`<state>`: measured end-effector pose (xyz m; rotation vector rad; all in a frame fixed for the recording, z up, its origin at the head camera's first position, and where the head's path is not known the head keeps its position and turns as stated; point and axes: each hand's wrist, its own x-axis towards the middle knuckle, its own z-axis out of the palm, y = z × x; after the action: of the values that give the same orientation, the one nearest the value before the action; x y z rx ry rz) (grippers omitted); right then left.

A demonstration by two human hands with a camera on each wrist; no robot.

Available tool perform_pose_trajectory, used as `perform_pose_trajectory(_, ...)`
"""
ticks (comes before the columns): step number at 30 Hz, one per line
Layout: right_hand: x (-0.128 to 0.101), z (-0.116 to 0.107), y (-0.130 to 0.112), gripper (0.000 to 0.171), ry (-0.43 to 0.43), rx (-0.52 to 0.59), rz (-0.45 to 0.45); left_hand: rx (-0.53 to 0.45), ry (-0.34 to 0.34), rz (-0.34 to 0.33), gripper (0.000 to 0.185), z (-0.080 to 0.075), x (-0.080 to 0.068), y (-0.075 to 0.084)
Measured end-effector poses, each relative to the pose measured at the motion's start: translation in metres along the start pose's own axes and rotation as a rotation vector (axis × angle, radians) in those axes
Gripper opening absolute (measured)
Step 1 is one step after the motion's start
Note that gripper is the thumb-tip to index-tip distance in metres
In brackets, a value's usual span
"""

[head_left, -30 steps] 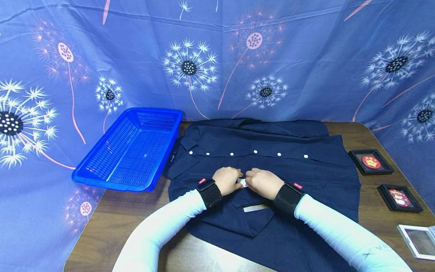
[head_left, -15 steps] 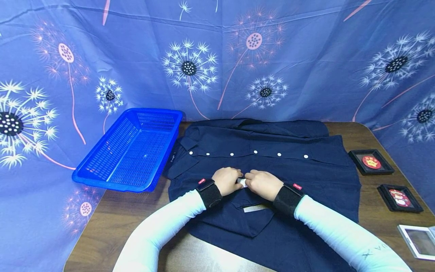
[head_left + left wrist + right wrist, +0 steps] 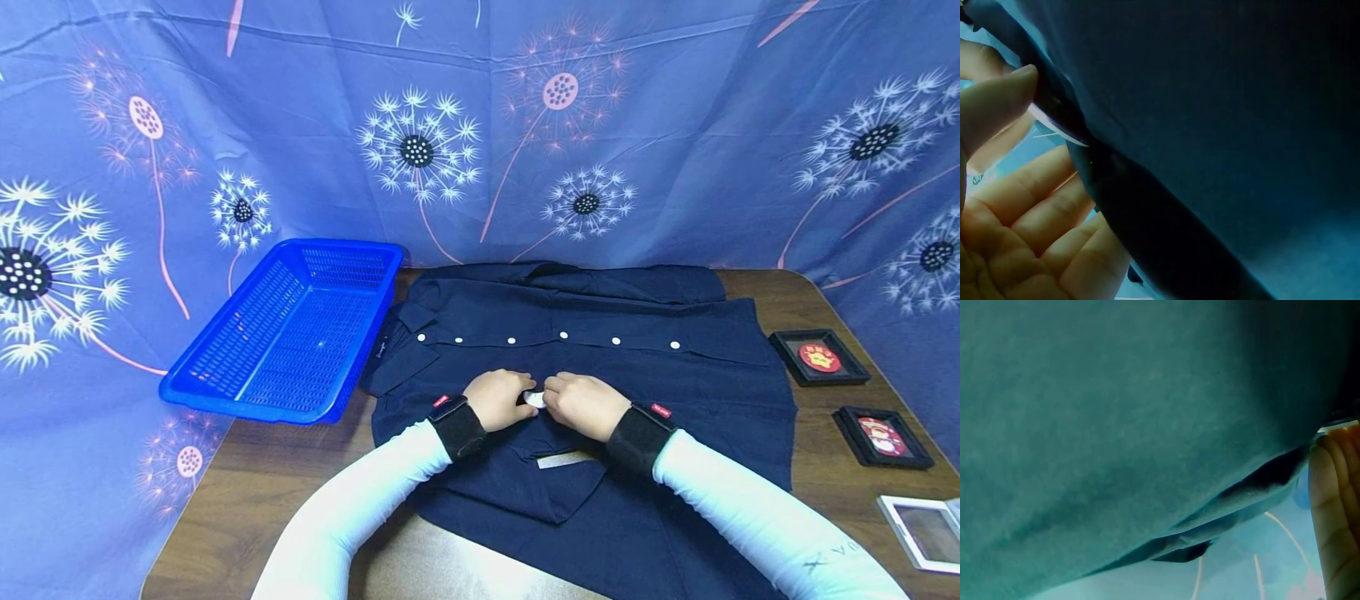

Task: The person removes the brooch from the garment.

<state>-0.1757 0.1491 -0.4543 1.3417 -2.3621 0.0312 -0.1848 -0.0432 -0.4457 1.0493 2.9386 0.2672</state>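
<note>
Your left hand (image 3: 498, 398) and your right hand (image 3: 585, 404) meet at the middle of the table, knuckles up, fingers curled inward toward each other. Between them they pinch a small white tag (image 3: 535, 400), which peeks out in the narrow gap between your fingertips. In the left wrist view, your left thumb (image 3: 994, 103) presses against a dark fold of cloth with a thin white edge (image 3: 1054, 128) showing beside it, while the other fingers curl loosely below. In the right wrist view, only the side of your right fingers (image 3: 1335, 506) shows at the frame's right edge, next to a dark fabric edge; the grip itself cannot be made out there.

Both hands rest on a dark navy button-up shirt (image 3: 675, 392), spread flat across the brown wooden table (image 3: 247, 475), with its collar toward your left and a row of white buttons (image 3: 562, 335) running just beyond your hands. A second pale strip (image 3: 564, 459) lies on the shirt just in front of your wrists. You wear black wrist straps (image 3: 459, 427) and light, pale sleeves (image 3: 352, 508).

To your left, touching the shirt's collar end, sits a blue perforated plastic basket (image 3: 225, 387). On your right, well apart from the hands, lie two small black frames with red pictures (image 3: 819, 357) and, nearer you, a white-edged frame (image 3: 926, 533). A blue cloth printed with dandelions (image 3: 480, 125) hangs behind.
</note>
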Motion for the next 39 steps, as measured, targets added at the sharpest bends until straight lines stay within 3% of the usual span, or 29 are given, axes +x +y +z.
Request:
perform_pose_trajectory(5,0.0,-0.002,0.003,0.015,0.032,0.106,0.051,-0.041,0.009,-0.016,0.037,0.0,0.0,-0.001)
perform_pose_trajectory(14,0.0,-0.006,0.005,0.013,0.062,0.26,0.15,-0.138,0.083,-0.03,0.027,-0.005,-0.002,-0.001)
perform_pose_trajectory(22,0.001,-0.008,0.009,0.006,0.006,0.392,0.317,-0.16,0.161,-0.049,0.008,-0.008,-0.004,-0.001)
perform_pose_trajectory(32,0.002,-0.008,0.012,0.002,-0.01,0.445,0.374,-0.148,0.183,-0.046,0.007,-0.008,-0.003,-0.001)
perform_pose_trajectory(39,0.005,-0.012,0.011,0.005,-0.037,0.573,0.501,-0.185,0.175,-0.06,0.009,-0.009,-0.003,-0.001)
